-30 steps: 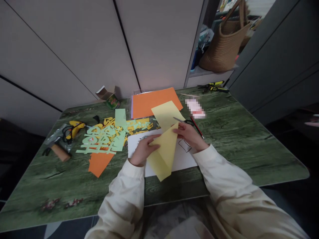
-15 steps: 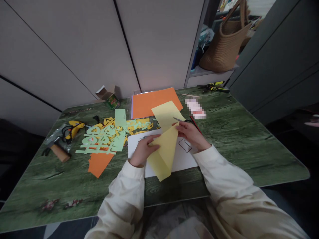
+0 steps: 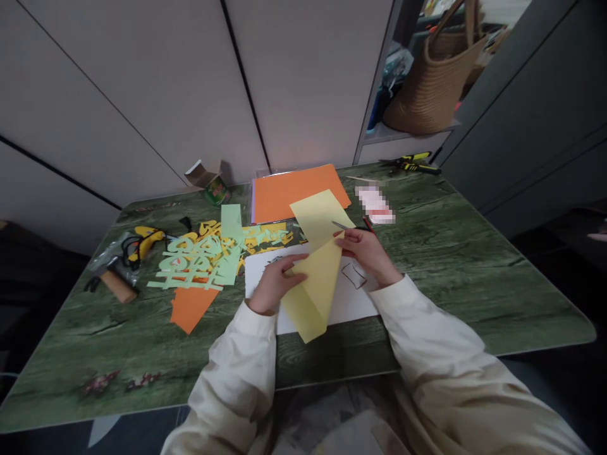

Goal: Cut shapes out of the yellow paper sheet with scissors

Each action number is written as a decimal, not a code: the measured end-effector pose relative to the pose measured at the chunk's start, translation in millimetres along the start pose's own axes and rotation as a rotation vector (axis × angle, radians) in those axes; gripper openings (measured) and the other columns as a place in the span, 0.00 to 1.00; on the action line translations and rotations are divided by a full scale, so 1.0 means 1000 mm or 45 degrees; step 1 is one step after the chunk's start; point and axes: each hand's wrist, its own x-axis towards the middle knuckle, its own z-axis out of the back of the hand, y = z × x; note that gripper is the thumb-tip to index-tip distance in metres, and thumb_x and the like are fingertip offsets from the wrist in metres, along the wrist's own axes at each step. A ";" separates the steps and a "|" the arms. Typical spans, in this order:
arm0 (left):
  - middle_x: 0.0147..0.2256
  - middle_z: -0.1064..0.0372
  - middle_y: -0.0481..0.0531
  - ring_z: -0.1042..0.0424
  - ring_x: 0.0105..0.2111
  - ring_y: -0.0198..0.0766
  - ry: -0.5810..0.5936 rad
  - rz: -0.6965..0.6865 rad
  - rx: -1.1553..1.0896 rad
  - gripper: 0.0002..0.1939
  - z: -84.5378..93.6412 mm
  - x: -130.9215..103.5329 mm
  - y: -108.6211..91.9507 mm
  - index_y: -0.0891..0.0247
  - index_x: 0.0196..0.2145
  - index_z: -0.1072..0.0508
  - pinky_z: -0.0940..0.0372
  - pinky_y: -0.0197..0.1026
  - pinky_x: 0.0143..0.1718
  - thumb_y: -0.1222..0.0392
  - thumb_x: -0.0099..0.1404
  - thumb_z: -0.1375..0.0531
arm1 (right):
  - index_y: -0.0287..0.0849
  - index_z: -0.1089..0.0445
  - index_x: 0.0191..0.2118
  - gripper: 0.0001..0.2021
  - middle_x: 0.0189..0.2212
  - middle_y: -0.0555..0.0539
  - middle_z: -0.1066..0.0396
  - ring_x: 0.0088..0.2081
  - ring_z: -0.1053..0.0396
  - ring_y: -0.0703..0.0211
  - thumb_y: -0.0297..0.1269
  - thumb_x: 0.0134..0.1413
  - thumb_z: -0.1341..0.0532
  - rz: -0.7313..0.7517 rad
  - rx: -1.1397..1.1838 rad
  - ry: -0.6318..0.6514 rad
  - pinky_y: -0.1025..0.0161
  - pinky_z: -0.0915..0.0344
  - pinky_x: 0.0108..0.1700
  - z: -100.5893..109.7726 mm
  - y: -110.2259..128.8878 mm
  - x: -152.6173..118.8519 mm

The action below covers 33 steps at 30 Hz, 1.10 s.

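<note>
Between my two hands is a folded sheet of yellow paper [image 3: 318, 278], tilted up over the table. My left hand [image 3: 275, 282] is closed on its left side, thumb in front. The fingertips of my right hand [image 3: 367, 251] pinch its upper right corner. A pair of scissors [image 3: 339, 225], blades partly visible, lies by my right fingers; whether that hand touches them I cannot tell. Beneath the folded sheet is white paper [image 3: 353, 303] with dark drawn lines. Another pale yellow sheet [image 3: 322, 212] lies just beyond, partly over an orange sheet [image 3: 294, 189].
Left of my hands lie green paper cutouts [image 3: 190, 262], yellow scraps [image 3: 265, 234] and an orange piece [image 3: 192, 308]. Farther left are a wooden-handled hammer [image 3: 118, 285] and a yellow tool with a black cord [image 3: 145, 243]. An opened box [image 3: 211, 183] stands behind; yellow-black pliers [image 3: 412, 163] lie at the back right.
The view has shifted slightly. Both hands keep hold of the folded yellow paper, with hardly any other movement.
</note>
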 end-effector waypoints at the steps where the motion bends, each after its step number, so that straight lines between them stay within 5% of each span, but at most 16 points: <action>1: 0.47 0.30 0.53 0.32 0.47 0.44 0.000 0.001 -0.013 0.21 0.000 0.000 0.000 0.59 0.48 0.29 0.37 0.45 0.47 0.58 0.55 0.38 | 0.40 0.27 0.34 0.14 0.29 0.49 0.27 0.31 0.30 0.62 0.38 0.37 0.32 0.001 0.004 0.001 0.63 0.31 0.35 0.000 0.000 0.000; 33: 0.49 0.31 0.54 0.32 0.49 0.44 0.003 -0.035 -0.013 0.20 0.008 -0.002 -0.006 0.60 0.48 0.29 0.37 0.46 0.49 0.58 0.56 0.39 | 0.42 0.27 0.36 0.12 0.29 0.49 0.27 0.32 0.30 0.62 0.39 0.41 0.33 0.059 -0.014 0.068 0.62 0.31 0.38 0.001 0.010 -0.005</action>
